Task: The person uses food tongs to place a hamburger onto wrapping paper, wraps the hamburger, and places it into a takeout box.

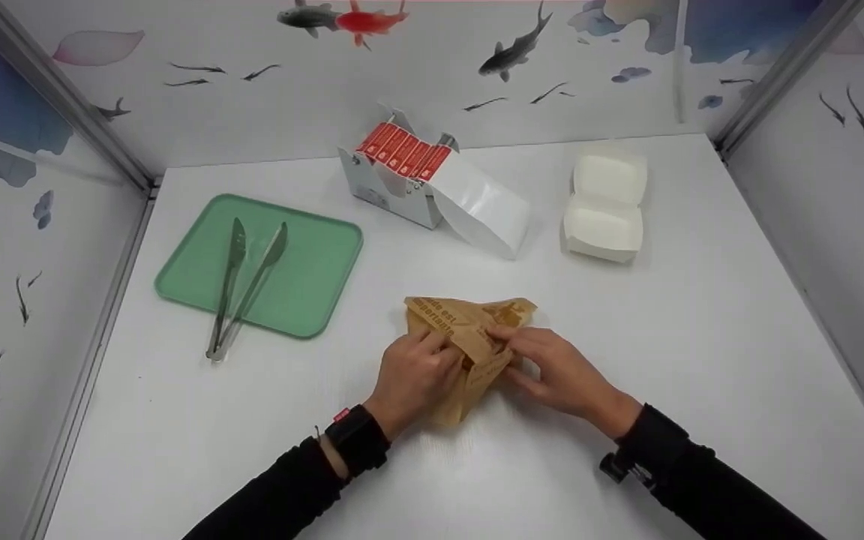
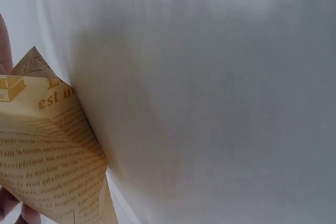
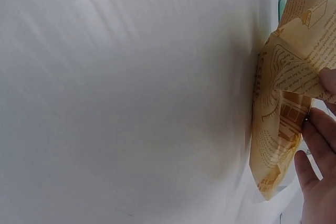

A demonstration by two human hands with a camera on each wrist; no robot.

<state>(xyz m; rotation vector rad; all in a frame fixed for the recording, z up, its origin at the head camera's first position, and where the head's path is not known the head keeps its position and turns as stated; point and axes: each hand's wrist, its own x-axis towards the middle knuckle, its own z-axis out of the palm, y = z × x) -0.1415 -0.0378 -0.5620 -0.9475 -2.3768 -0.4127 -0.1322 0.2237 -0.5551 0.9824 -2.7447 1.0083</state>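
Observation:
A brown food wrapping paper (image 1: pixel 469 326) with printed words lies folded in front of me, its corners sticking out; whatever is inside is hidden. My left hand (image 1: pixel 418 371) grips its left part with curled fingers. From the right, my right hand (image 1: pixel 563 371) touches the paper, fingers fairly straight and the thumb apart from them. In the right wrist view, fingers (image 3: pixel 317 135) rest along the folded wrapping paper (image 3: pixel 273 129), and a fingertip overlaps a turned-over flap. The left wrist view shows the printed wrapping paper (image 2: pixel 52 150) at its left edge.
A green tray (image 1: pixel 304 285) at left bears metal tongs (image 1: pixel 229 300) whose handle end overhangs its front edge. At the back stands an open white carton (image 1: pixel 394 184) of red-topped packets. An open white clamshell box (image 1: pixel 604 202) sits at back right. Printed walls border the table.

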